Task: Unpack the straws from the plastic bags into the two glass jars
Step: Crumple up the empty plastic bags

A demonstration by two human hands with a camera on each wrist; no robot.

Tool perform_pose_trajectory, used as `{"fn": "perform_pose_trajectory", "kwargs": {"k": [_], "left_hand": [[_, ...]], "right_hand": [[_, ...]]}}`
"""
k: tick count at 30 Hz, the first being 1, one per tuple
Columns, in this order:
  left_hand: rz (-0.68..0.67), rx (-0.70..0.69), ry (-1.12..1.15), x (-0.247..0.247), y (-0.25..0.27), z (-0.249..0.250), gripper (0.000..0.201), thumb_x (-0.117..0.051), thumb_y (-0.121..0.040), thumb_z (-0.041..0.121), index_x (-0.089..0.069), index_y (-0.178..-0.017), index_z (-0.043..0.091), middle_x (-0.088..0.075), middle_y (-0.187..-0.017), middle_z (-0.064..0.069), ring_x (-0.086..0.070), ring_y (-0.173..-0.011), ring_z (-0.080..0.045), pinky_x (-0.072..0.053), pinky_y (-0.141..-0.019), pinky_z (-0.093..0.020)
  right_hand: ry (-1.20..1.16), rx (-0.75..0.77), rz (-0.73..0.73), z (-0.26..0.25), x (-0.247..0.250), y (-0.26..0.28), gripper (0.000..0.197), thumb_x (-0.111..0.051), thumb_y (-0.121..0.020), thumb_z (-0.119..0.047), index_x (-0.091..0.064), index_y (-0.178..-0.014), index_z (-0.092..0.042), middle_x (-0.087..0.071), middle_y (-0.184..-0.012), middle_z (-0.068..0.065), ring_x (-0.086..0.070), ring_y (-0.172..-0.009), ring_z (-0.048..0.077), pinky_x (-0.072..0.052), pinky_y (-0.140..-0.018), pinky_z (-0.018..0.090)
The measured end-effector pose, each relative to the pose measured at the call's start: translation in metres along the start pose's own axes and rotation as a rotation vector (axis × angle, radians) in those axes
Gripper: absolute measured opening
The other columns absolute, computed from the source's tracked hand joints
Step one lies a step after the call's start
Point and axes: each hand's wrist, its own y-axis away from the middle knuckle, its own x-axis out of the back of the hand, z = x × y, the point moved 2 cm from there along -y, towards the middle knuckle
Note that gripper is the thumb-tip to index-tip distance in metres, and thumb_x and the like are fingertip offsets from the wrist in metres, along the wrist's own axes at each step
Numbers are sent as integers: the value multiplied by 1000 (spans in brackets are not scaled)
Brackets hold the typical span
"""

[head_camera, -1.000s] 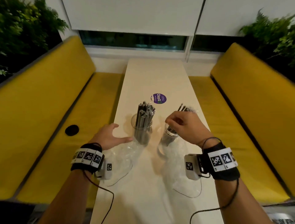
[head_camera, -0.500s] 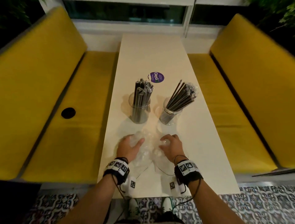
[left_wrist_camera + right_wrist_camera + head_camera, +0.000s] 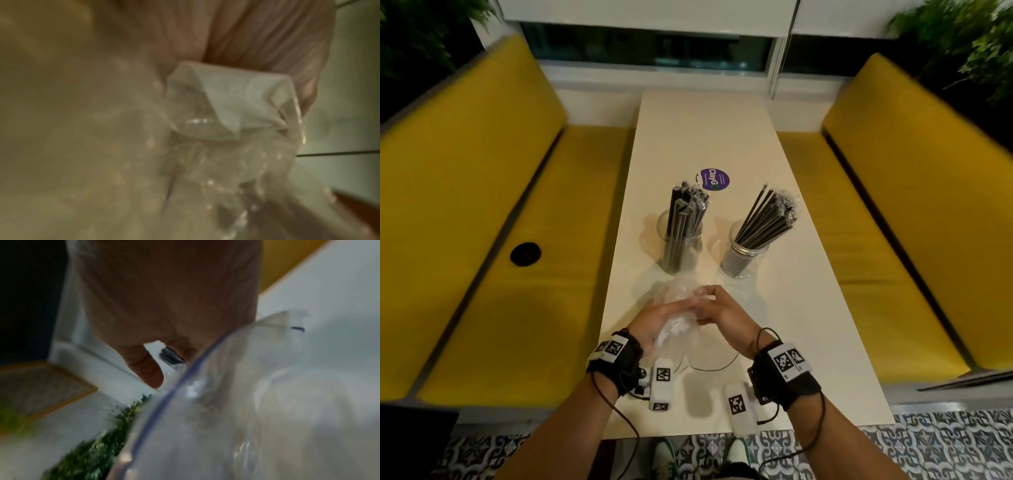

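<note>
head view showed your left hand (image 3: 654, 317) and right hand (image 3: 722, 313) together, both grasping the crumpled plastic bags (image 3: 678, 308) over the near table (image 3: 808, 308). just beyond your grip stood two glass jars (image 3: 679, 248), both holding the straws (image 3: 686, 214).

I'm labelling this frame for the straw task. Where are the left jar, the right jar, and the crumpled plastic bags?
left jar (image 3: 679, 251): head view, on its glass wall.
right jar (image 3: 738, 262): head view, on its glass wall.
plastic bags (image 3: 676, 291): head view, on crumpled film above the hands.
</note>
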Motion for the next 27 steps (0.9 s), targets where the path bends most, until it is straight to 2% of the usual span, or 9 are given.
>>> {"fn": "perform_pose_trajectory", "kwargs": {"k": [2, 5, 7, 10, 14, 17, 19, 24, 27], "left_hand": [[92, -29, -13, 8, -6, 1, 109, -101, -56, 46, -51, -150, 24, -77, -128, -9, -69, -124, -32, -50, -111, -57], [117, -44, -61, 14, -4, 7, 77, -89, -75, 30, -57, -144, 17, -77, -125, -11, -70, -121, -33, -55, -103, -52], [46, -18, -159, 14, 1, 13, 71, -89, -76, 31, -57, -138, 17, -73, -129, -10, -65, -126, -30, -50, -110, -53], [-161, -28, -253, 6, 11, 25, 66, -89, -77, 22, -65, -138, 15, -79, -124, -8, -73, -119, -26, -57, -105, -45], [-309, -40, -111, 4, 30, 34, 45, -72, -96, 15, -65, -140, 24, -76, -133, -4, -70, -123, -22, -57, -95, -31], [-204, -93, -185, 4, 35, 25, 63, -85, -86, 40, -53, -141, 42, -71, -135, 14, -63, -126, -10, -51, -101, -31], [-158, -142, -277, 0, 33, 12, 92, -97, -68, 49, -49, -146, 43, -70, -138, 11, -65, -128, -14, -55, -107, -45], [144, -262, -56, -2, 18, 0, 55, -81, -83, -3, -68, -128, 25, -81, -119, -2, -73, -119, -30, -61, -98, -47], [235, -193, 262, 7, 9, 6, 42, -68, -91, -1, -71, -131, 13, -79, -121, -16, -75, -108, -35, -67, -78, -44]], "right_hand": [[429, 167, 81, -13, 2, 1, 34, -70, -94, -34, -68, -124, -17, -69, -117, 4, -64, -104, 18, -51, -95, 32], [837, 403, 287, -23, 3, 4, 59, -59, -84, -72, -64, -135, -42, -52, -128, 1, -44, -119, 21, -39, -105, 37], [879, 366, 165, -24, 1, 1, 73, -55, -77, -84, -47, -144, -55, -44, -142, 0, -38, -128, 24, -36, -110, 43], [718, 337, -2, -24, 2, -1, 45, -70, -89, -60, -62, -131, -46, -61, -130, -1, -56, -120, 21, -46, -108, 40], [528, 383, 144, -28, 9, 0, 18, -78, -92, -33, -71, -108, -29, -72, -111, -3, -64, -101, 19, -48, -88, 29], [416, 391, 415, -33, 21, 1, 16, -78, -92, -27, -71, -106, -23, -72, -111, -2, -62, -99, 15, -43, -79, 15], [332, 387, 546, -33, 25, -2, 18, -79, -90, -28, -71, -105, -21, -73, -110, -2, -63, -98, 15, -45, -76, 14], [-220, 306, 533, -21, 5, 0, 27, -80, -84, -26, -65, -98, -9, -71, -105, 18, -70, -92, 32, -63, -81, 47], [-319, 272, 402, -9, -7, 7, 14, -75, -91, -17, -63, -95, -10, -67, -98, 7, -64, -92, 25, -57, -84, 48]]}}
